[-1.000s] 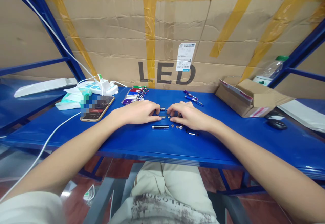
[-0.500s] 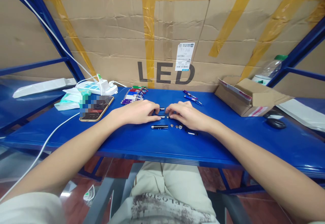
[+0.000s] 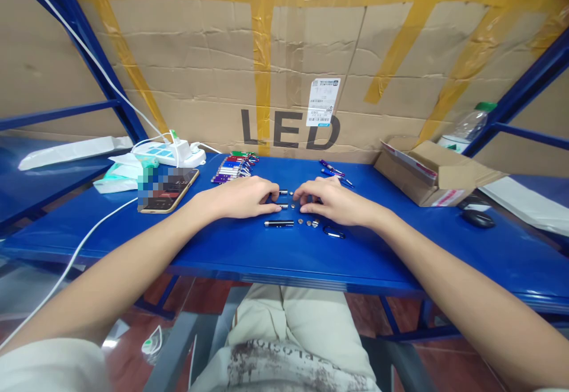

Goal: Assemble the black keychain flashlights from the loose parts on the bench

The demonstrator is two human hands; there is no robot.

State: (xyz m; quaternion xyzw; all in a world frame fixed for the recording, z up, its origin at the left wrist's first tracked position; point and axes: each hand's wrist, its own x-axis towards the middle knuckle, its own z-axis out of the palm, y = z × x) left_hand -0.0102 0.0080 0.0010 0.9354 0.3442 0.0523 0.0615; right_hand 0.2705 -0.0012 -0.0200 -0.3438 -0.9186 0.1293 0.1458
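Note:
My left hand [image 3: 253,196] rests on the table, its thumb and a curled finger on the left ends of two short black flashlight tubes, an upper tube [image 3: 283,192] and a lower tube [image 3: 283,206]. Those ends are hidden under the fingertips. A third black flashlight tube [image 3: 279,223] lies closer to me. Small silver button cells [image 3: 301,222] lie right of the tubes. My right hand [image 3: 326,200] hovers just right of the cells, fingers bent and apart, with nothing visible in it. Below it lies a black carabiner clip [image 3: 333,233].
Several coloured keychain flashlights [image 3: 233,168] lie at the back, with purple and blue ones [image 3: 335,172] right of them. A phone [image 3: 171,191], power strip [image 3: 166,152] and cable are on the left. An open cardboard box [image 3: 438,172] and black mouse [image 3: 477,219] stand right.
My right hand has drawn slightly right, away from the button cells, and its fingers have spread. An upper cell and more of the carabiner clip now show. My left hand stays put.

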